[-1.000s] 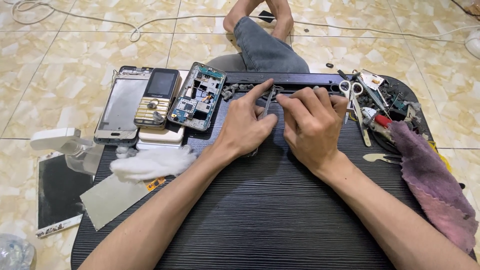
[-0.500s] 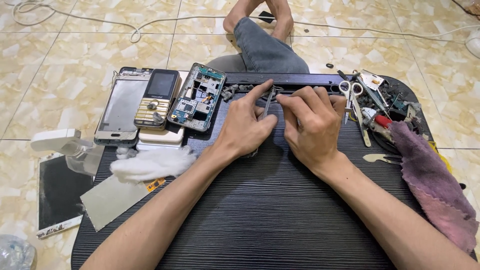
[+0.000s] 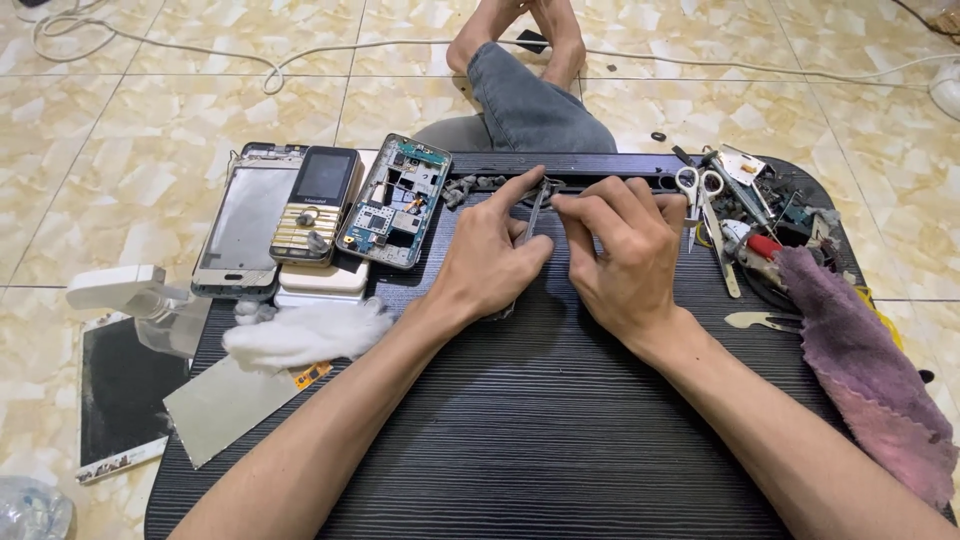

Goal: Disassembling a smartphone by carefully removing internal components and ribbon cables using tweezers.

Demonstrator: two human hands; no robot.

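My left hand (image 3: pixel 490 255) and my right hand (image 3: pixel 625 255) meet over the far middle of a black ribbed work table (image 3: pixel 520 420). The left hand grips slim metal tweezers (image 3: pixel 535 215), with the index finger stretched toward their tips. The right hand's fingertips pinch a very small part at the tweezer tips (image 3: pixel 553 188); I cannot tell what the part is. An opened phone with a bare circuit board (image 3: pixel 393 203) lies just left of my left hand.
A gold keypad phone (image 3: pixel 318 205) and a phone frame (image 3: pixel 245 225) lie at the far left. White cotton (image 3: pixel 305 333) and a grey sheet (image 3: pixel 225 405) sit near left. Scissors (image 3: pixel 697 195), tools and a purple cloth (image 3: pixel 860 370) crowd the right side. A white device (image 3: pixel 120 288) sits on the floor.
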